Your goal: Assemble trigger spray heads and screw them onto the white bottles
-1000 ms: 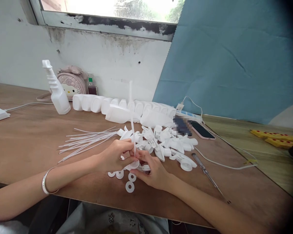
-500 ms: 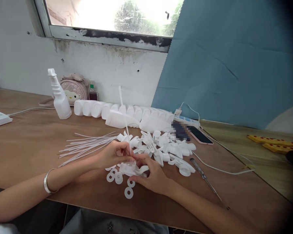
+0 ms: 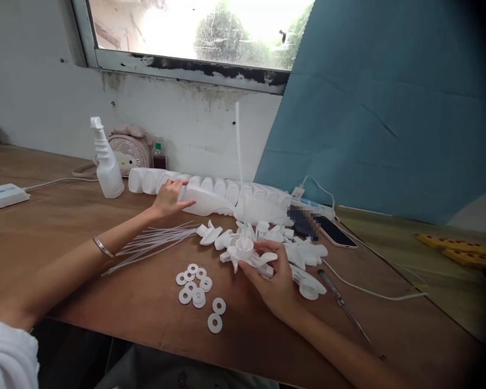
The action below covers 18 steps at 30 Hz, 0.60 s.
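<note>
Fingers of the right hand (image 3: pixel 273 281) grip a trigger head (image 3: pixel 249 254); left hand (image 3: pixel 170 198) rests open on a bottle (image 3: pixel 210 201).

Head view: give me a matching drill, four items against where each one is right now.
Items:
1. right hand
2. left hand
3. washers
4. screwdriver

Places:
A. lying on the table right of the pile of white parts
B. holding a spray head with its tube pointing up
C. resting on a white bottle lying on its side
D. scattered flat on the table, between the two arms

Pairs: 1-B, 2-C, 3-D, 4-A
</note>
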{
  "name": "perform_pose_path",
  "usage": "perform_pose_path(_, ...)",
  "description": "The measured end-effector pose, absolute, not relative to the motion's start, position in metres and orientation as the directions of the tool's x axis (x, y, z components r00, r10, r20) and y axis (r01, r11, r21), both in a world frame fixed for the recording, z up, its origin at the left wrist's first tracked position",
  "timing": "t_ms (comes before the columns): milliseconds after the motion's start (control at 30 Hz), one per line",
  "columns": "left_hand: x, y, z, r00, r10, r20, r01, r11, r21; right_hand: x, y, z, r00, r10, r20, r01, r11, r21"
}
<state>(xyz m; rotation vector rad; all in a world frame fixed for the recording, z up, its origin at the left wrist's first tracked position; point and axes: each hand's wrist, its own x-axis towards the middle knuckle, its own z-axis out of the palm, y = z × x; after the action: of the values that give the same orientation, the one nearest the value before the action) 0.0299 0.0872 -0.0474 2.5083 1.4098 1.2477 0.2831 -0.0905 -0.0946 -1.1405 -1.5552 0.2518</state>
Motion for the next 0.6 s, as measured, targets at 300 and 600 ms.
perform_pose_path(300, 0.028, 0.074, -0.057, 0.319, 0.726, 0.609, 0.695, -0.616, 0.371, 0.294, -0.083, -0.073, 0.195, 0.636, 0.747, 0.485, 0.599, -0.637)
perform_pose_path(600, -0.004, 0.040, -0.035, -0.121, 0.716, 0.687, 0.553, -0.526, 0.646, 0.329, -0.064, -0.048, 0.296, 0.538, 0.789, 0.578, 0.557, -0.597)
